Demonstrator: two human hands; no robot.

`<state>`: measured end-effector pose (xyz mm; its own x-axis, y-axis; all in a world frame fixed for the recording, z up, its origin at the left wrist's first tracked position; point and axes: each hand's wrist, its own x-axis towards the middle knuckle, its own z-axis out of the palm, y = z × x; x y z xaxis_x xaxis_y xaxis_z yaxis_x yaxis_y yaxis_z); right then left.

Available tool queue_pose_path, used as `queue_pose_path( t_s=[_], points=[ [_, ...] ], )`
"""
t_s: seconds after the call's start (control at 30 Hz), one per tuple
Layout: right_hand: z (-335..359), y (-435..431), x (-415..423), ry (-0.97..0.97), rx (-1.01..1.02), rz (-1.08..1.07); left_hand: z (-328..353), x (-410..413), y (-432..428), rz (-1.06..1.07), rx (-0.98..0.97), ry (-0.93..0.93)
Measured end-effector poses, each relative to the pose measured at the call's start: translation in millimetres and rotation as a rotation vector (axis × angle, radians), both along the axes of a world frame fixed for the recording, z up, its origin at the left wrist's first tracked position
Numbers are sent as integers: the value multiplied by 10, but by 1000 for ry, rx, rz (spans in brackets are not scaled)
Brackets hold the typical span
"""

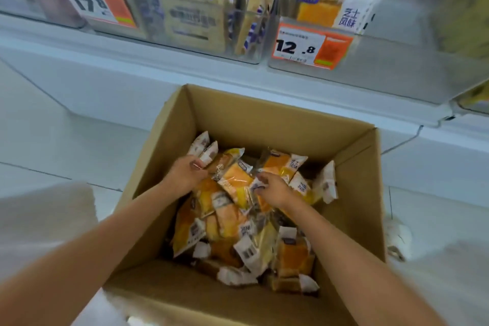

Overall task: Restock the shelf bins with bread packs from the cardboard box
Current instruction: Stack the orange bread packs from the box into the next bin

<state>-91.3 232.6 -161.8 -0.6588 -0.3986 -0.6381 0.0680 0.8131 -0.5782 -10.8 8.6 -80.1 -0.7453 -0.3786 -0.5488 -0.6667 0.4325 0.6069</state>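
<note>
An open cardboard box point(277, 119) stands on the floor below the shelf, holding several orange and white bread packs point(232, 222). Both my arms reach down into it. My left hand point(185, 173) grips a bread pack point(209, 152) near the box's left wall. My right hand point(274, 189) pinches the white end of another pack point(236, 180) in the middle of the pile. Above, a clear shelf bin point(370, 66) with a 12.8 price tag holds the same orange packs point(317, 8).
A second clear bin point(185, 42) to the left holds pale sliced-bread packs behind a 17.8 tag point(92, 5). The white shelf base point(105, 79) runs behind the box. White floor tiles surround the box; a shoe point(397, 235) shows at its right.
</note>
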Motion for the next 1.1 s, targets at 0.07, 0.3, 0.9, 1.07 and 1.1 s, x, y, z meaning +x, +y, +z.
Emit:
queue_pose_path(
  t_s=[0.07, 0.3, 0.9, 1.07, 1.1],
  points=[
    [-195, -226, -14, -33, -7, 1, -107, 46, -59, 29, 28, -28],
    [-456, -521, -96, 297, 244, 220, -214, 134, -113, 38, 121, -80],
    [266, -456, 29, 4, -305, 267, 30, 179, 153, -126, 217, -142],
    [677, -16, 111, 148, -248, 110, -36, 202, 146, 53, 356, -56],
    [645, 89, 181, 112, -181, 136, -56, 212, 133, 99, 360, -54]
  ],
)
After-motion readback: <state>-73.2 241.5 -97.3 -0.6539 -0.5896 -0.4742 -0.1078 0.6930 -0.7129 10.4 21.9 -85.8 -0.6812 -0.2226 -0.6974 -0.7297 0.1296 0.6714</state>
